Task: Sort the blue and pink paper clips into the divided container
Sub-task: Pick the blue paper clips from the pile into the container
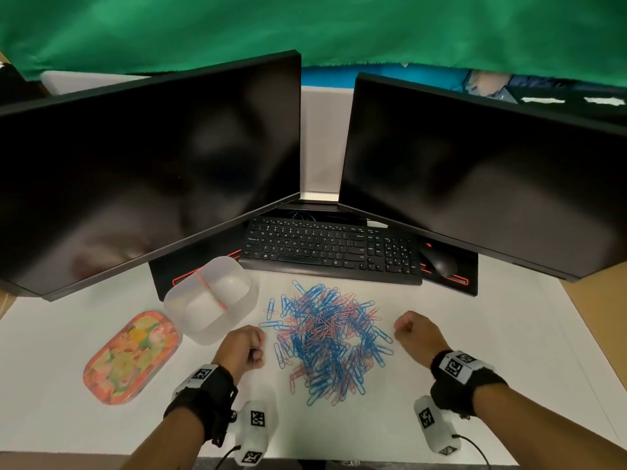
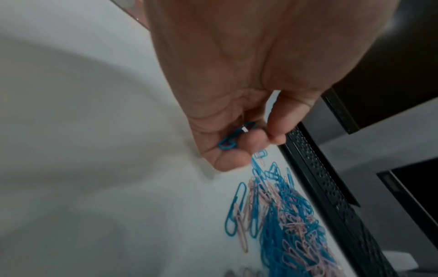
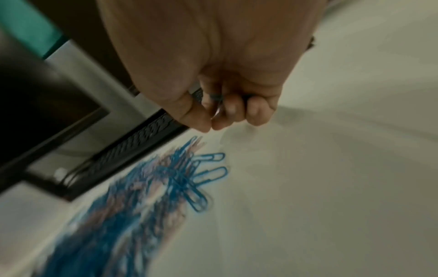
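A tangled pile of blue and pink paper clips [image 1: 325,337] lies on the white desk between my hands. The translucent divided container [image 1: 174,305], with a pink-edged divider, stands to the pile's upper left and holds no clips that I can see. My left hand [image 1: 258,351] sits at the pile's left edge, its curled fingers holding a blue paper clip [image 2: 227,144] against the palm. My right hand [image 1: 403,329] hovers at the pile's right edge with fingers curled; a bluish clip [image 3: 215,96] shows between them in the blurred right wrist view.
A floral lid [image 1: 132,356] lies left of the container. A black keyboard [image 1: 325,249] and mouse [image 1: 439,261] sit behind the pile, under two dark monitors [image 1: 152,171]. Bare white desk lies in front of the pile and right of my right hand.
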